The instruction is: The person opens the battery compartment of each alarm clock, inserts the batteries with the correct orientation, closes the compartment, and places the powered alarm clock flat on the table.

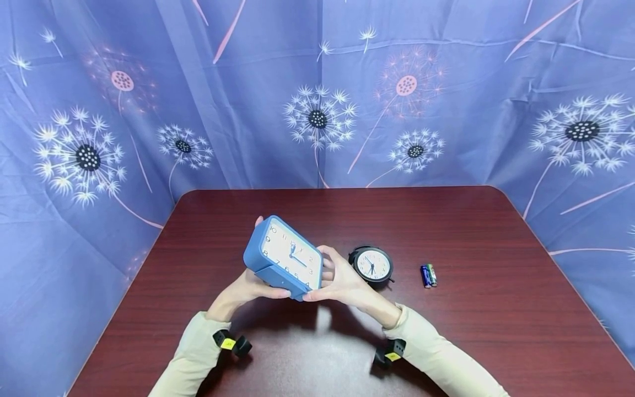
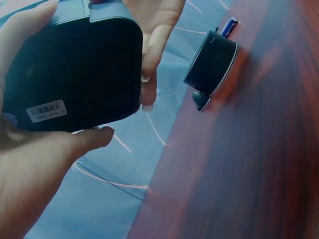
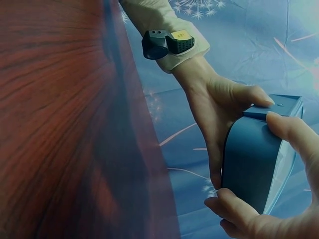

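A blue rectangular alarm clock (image 1: 292,256) with a white dial is held tilted above the table by both hands. My left hand (image 1: 250,286) grips its left and lower side, thumb along the bottom edge. At the right end my right hand (image 1: 342,281) holds it between thumb and fingers. In the left wrist view the clock's dark back (image 2: 75,74) shows, with a white barcode sticker (image 2: 46,111) on it. The right wrist view shows the clock's blue side (image 3: 254,154) between the two hands.
A round black alarm clock (image 1: 373,266) with a white dial stands on the table just right of my right hand. Farther right lie two batteries (image 1: 429,275), side by side. The dark red wooden table (image 1: 496,309) meets a blue dandelion-patterned cloth (image 1: 248,110) behind it.
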### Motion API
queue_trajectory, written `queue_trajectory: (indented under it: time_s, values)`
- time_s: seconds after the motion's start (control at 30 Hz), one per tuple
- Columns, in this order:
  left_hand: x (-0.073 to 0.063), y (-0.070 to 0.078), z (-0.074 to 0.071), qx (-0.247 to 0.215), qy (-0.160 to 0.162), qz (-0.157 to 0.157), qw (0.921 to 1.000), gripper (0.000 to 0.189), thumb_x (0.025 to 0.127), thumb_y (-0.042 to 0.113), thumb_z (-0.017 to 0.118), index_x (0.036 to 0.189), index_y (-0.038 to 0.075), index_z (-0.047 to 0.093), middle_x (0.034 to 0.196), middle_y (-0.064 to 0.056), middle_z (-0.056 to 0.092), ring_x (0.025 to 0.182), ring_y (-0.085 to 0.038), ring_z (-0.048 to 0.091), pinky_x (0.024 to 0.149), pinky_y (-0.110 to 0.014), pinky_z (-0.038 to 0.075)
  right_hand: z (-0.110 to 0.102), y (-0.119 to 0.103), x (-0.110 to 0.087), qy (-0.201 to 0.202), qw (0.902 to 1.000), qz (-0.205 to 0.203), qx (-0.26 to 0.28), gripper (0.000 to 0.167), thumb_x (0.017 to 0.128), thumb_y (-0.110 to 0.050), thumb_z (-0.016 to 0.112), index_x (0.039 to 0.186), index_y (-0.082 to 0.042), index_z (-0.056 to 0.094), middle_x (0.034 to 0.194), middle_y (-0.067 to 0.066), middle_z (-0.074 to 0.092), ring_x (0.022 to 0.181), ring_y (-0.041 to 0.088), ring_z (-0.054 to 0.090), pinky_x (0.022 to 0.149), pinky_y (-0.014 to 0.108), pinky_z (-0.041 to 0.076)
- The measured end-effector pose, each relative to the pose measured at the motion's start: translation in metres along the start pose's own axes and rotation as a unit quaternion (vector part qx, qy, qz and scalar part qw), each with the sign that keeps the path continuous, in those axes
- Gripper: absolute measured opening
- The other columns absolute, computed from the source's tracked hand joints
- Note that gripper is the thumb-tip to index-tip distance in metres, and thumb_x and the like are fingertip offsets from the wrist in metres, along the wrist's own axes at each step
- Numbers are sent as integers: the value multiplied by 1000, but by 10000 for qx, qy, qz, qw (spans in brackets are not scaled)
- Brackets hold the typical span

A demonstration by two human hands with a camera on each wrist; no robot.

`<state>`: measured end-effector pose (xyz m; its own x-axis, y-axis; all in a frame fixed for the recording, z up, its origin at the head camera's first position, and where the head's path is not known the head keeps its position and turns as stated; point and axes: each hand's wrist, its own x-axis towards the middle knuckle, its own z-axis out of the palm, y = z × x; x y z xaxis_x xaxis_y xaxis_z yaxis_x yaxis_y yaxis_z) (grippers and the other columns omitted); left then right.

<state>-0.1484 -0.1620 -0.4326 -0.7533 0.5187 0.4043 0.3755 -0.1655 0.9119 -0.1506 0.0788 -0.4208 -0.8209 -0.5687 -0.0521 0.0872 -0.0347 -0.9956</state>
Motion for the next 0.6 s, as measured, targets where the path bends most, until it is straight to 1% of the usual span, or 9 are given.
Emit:
queue_trajectory:
  time_s: [0.03, 0.17, 0.33, 0.43, 0.6]
  values:
    - [0, -1, 0, -2, 22, 43, 10000, 132, 74, 8, 83, 151, 27, -23, 153, 7, 22, 133, -5, 29, 105, -18, 37, 0, 0, 0, -1, 10000, 12, 16, 88, 66, 1, 84, 136, -8, 31, 125, 16, 58, 95, 20, 68, 81, 33, 55]
    - [1, -1, 1, -123, 162, -44, 9998, 130, 74, 9, 83, 153, 29, -19, 153, 7, 24, 133, -6, 32, 106, -19, 37, -1, 1, 1, -40, 9999, 31, 87, 88, 67, 0, 84, 137, -8, 30, 127, 17, 58, 97, 21, 69, 82, 34, 55]
    - [1, 0, 4, -298, 404, -261, 9984, 131, 73, 13, 84, 153, 32, -18, 153, 7, 26, 132, -5, 35, 106, -19, 37, -1, 1, 1, -110, 9999, 11, 109, 90, 69, -2, 84, 140, -7, 29, 129, 19, 57, 101, 21, 68, 84, 34, 55]
    - [0, 0, 5, -281, 527, -352, 9976, 130, 73, 16, 85, 153, 33, -17, 154, 4, 25, 132, -6, 36, 106, -19, 37, -2, 1, 1, -153, 9997, 47, 191, 90, 69, -3, 84, 140, -8, 29, 131, 19, 57, 104, 21, 67, 86, 34, 55]
    - [-1, -2, 6, -322, 674, -502, 9959, 131, 73, 18, 85, 152, 36, -17, 158, -6, 18, 132, -6, 37, 105, -20, 38, -3, 2, 2, -208, 9995, 84, 218, 90, 69, -4, 84, 140, -8, 29, 133, 20, 54, 110, 23, 65, 90, 35, 54]
